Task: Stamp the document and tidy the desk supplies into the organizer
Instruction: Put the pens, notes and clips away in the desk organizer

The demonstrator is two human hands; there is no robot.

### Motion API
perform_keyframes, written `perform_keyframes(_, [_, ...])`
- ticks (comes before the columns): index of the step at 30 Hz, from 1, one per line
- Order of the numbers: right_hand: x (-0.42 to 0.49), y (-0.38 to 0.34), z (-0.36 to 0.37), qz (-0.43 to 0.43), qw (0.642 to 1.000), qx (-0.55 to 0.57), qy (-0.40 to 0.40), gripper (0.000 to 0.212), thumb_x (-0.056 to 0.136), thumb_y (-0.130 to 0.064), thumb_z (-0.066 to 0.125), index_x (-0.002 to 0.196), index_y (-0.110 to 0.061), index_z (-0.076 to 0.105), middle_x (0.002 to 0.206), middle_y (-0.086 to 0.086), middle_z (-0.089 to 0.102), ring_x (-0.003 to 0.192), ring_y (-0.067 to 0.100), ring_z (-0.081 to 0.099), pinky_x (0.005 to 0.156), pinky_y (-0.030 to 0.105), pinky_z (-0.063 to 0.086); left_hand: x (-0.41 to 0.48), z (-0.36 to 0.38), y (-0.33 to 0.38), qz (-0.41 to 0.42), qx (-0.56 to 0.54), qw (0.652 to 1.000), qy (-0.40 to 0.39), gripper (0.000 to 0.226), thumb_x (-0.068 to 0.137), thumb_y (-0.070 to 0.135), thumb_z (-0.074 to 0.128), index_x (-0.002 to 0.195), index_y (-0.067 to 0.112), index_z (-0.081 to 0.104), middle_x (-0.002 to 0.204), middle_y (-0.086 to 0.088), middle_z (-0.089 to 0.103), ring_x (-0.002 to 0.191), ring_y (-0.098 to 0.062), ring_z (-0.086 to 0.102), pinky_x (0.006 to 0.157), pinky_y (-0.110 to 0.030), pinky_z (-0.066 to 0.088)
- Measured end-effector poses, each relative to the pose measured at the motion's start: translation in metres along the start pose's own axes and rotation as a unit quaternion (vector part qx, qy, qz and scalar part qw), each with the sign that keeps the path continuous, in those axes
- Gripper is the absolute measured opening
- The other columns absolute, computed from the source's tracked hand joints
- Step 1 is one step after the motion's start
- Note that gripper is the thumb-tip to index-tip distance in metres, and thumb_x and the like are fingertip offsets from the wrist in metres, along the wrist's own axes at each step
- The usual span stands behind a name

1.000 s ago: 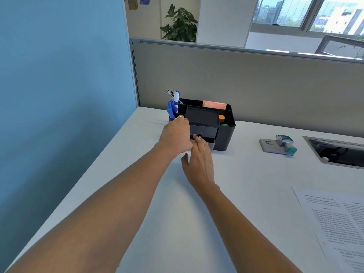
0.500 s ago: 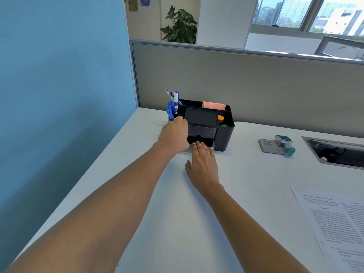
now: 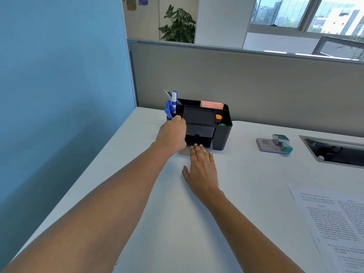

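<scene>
The black organizer [image 3: 222, 134] stands at the back of the white desk, with blue markers [image 3: 171, 105], a pink pad [image 3: 211, 105] and an orange item [image 3: 218, 118] in its compartments. My left hand [image 3: 172, 133] is curled around its left front corner. My right hand [image 3: 201, 168] lies flat on the desk with nothing in it, fingertips just short of the small front drawer [image 3: 199, 133]. The drawer looks pushed in. A stamp [image 3: 282, 141] sits on its grey ink pad [image 3: 266, 145] to the right. The printed document [image 3: 334, 223] lies at the near right.
A recessed cable tray [image 3: 334, 152] is set into the desk at far right. A grey partition [image 3: 256, 85] runs behind the desk and a blue wall [image 3: 59, 95] closes the left side. A small grey-beige patch [image 3: 183, 153] lies at the organizer's foot.
My right hand has drawn back from the drawer front and settled flat on the desk. My left hand has stayed on the organizer.
</scene>
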State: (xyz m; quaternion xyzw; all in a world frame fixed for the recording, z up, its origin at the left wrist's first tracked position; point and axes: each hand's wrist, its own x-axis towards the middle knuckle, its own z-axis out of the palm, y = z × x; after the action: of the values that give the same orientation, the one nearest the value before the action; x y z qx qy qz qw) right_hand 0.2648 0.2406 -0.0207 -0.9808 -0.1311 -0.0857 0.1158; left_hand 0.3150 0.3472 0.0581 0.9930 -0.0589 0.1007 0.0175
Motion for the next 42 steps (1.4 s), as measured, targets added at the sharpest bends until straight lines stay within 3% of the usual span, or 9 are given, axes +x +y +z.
perform_keyframes(5, [-0.01, 0.0, 0.015, -0.024, 0.993, -0.052, 0.099, 0.059, 0.072, -0.026, 0.072, 0.125, -0.006, 0.056, 0.139, 0.014, 0.049, 0.13, 0.029, 0.045, 0.105, 0.044, 0.029, -0.001, 0.001, 0.0, -0.002, -0.012, 1.0, 0.004, 0.056, 0.083, 0.014, 0.061, 0.134, 0.006, 0.038, 0.131, -0.011, 0.046, 0.109, -0.026, 0.057, 0.089, -0.031, 0.049])
perform_keyframes(12, [-0.017, -0.004, 0.015, -0.088, 0.988, -0.007, 0.128, 0.039, 0.069, -0.014, 0.075, 0.106, -0.006, 0.067, 0.122, 0.012, 0.064, 0.117, 0.027, 0.058, 0.094, 0.037, 0.047, -0.003, 0.007, 0.001, -0.008, -0.045, 0.999, 0.006, 0.064, 0.088, 0.021, 0.059, 0.142, 0.006, 0.028, 0.142, -0.011, 0.039, 0.121, -0.026, 0.052, 0.095, -0.031, 0.046])
perform_keyframes(16, [-0.019, -0.004, 0.015, -0.085, 0.991, 0.021, 0.105, 0.025, 0.08, -0.012, 0.062, 0.102, -0.004, 0.067, 0.117, 0.013, 0.066, 0.116, 0.028, 0.059, 0.09, 0.037, 0.051, -0.022, 0.014, -0.004, 0.005, -0.102, 0.994, 0.038, 0.067, 0.09, 0.02, 0.055, 0.146, 0.01, 0.02, 0.156, -0.006, 0.017, 0.143, -0.023, 0.021, 0.107, -0.032, 0.036])
perform_keyframes(18, [-0.023, -0.005, 0.014, -0.083, 0.992, 0.038, 0.082, 0.035, 0.087, -0.019, 0.042, 0.106, -0.004, 0.067, 0.118, 0.013, 0.065, 0.118, 0.028, 0.058, 0.092, 0.037, 0.05, -0.041, 0.018, -0.005, 0.024, -0.138, 0.989, 0.055, 0.065, 0.09, 0.019, 0.054, 0.146, 0.011, 0.022, 0.157, -0.004, 0.013, 0.145, -0.021, 0.014, 0.111, -0.032, 0.03])
perform_keyframes(23, [-0.042, -0.011, 0.011, -0.059, 0.994, 0.079, 0.045, 0.039, 0.091, -0.022, 0.037, 0.111, -0.003, 0.065, 0.125, 0.014, 0.061, 0.119, 0.027, 0.057, 0.096, 0.034, 0.047, -0.108, 0.03, -0.016, 0.008, -0.191, 0.981, 0.035, 0.057, 0.091, 0.02, 0.049, 0.144, 0.017, 0.028, 0.156, 0.0, 0.018, 0.142, -0.017, 0.02, 0.114, -0.032, 0.024])
perform_keyframes(28, [-0.066, -0.015, 0.006, -0.036, 0.996, 0.077, -0.016, 0.041, 0.099, -0.023, 0.031, 0.137, -0.012, 0.043, 0.149, 0.002, 0.037, 0.139, 0.011, 0.031, 0.112, 0.02, 0.021, -0.173, 0.029, -0.054, -0.04, -0.231, 0.971, 0.054, 0.046, 0.092, 0.013, 0.047, 0.138, 0.019, 0.041, 0.152, 0.004, 0.029, 0.144, -0.013, 0.016, 0.116, -0.033, 0.02])
perform_keyframes(33, [-0.106, -0.028, 0.004, -0.022, 0.995, 0.099, -0.018, 0.042, 0.098, -0.021, 0.035, 0.138, -0.012, 0.043, 0.15, 0.002, 0.036, 0.14, 0.012, 0.029, 0.113, 0.022, 0.022, -0.256, 0.032, -0.086, -0.151, -0.293, 0.94, 0.091, 0.041, 0.09, 0.0, 0.046, 0.128, 0.014, 0.052, 0.139, 0.0, 0.048, 0.132, -0.018, 0.036, 0.105, -0.021, 0.025])
perform_keyframes(38, [-0.152, -0.048, 0.001, -0.047, 0.991, 0.122, -0.027, 0.042, 0.097, -0.021, 0.036, 0.138, -0.013, 0.042, 0.15, 0.001, 0.034, 0.141, 0.011, 0.026, 0.112, 0.02, 0.021, -0.309, 0.035, -0.099, -0.209, -0.315, 0.918, 0.117, 0.038, 0.088, -0.004, 0.048, 0.122, 0.011, 0.057, 0.128, -0.002, 0.056, 0.122, -0.024, 0.044, 0.102, -0.027, 0.031])
perform_keyframes(42, [-0.176, -0.073, 0.003, -0.091, 0.986, 0.136, -0.014, 0.04, 0.091, -0.023, 0.036, 0.118, -0.007, 0.06, 0.127, 0.008, 0.059, 0.123, 0.022, 0.053, 0.097, 0.028, 0.044, -0.322, 0.032, -0.092, -0.205, -0.33, 0.916, 0.104, 0.031, 0.089, 0.008, 0.054, 0.119, 0.013, 0.059, 0.121, -0.002, 0.059, 0.115, -0.025, 0.049, 0.097, -0.027, 0.035])
